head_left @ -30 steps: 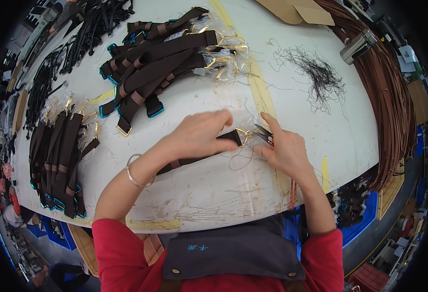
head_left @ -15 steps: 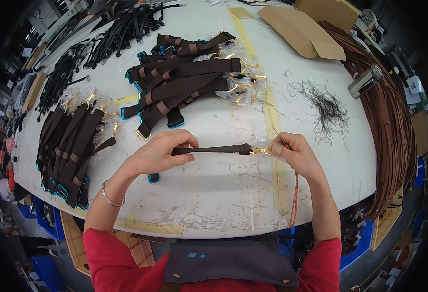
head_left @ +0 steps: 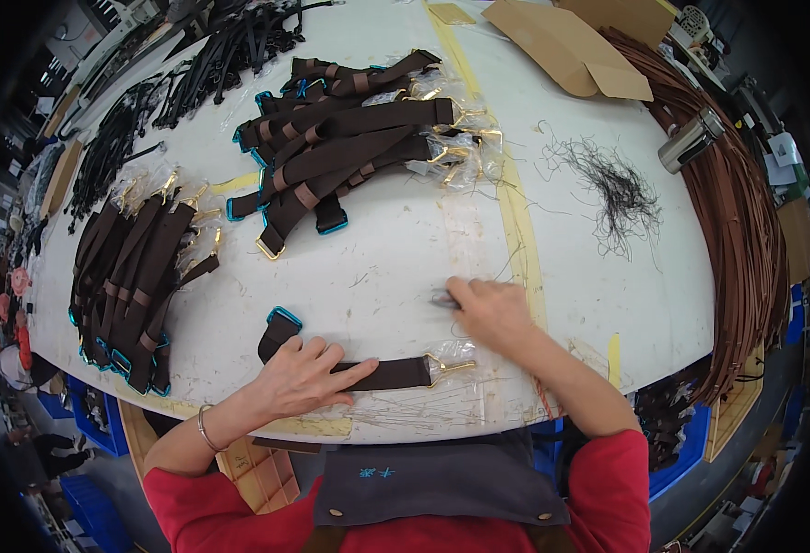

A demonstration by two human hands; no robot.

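Lying near the front edge of the white bench point(head_left: 377, 267), a dark brown strap point(head_left: 403, 373) runs crosswise, its blue buckle point(head_left: 286, 312) leftmost, its gold hook point(head_left: 460, 366) rightmost. I see the left hand point(head_left: 308, 378) resting on its middle, fingers loosely spread. Farther from that edge, the right hand point(head_left: 490, 309) curls closed around a small grey tool point(head_left: 443, 298), blurred, perhaps snips.

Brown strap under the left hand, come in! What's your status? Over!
Left hand on brown strap. Right hand off it, gripping blurred grey thing. Loose threads beside strap.
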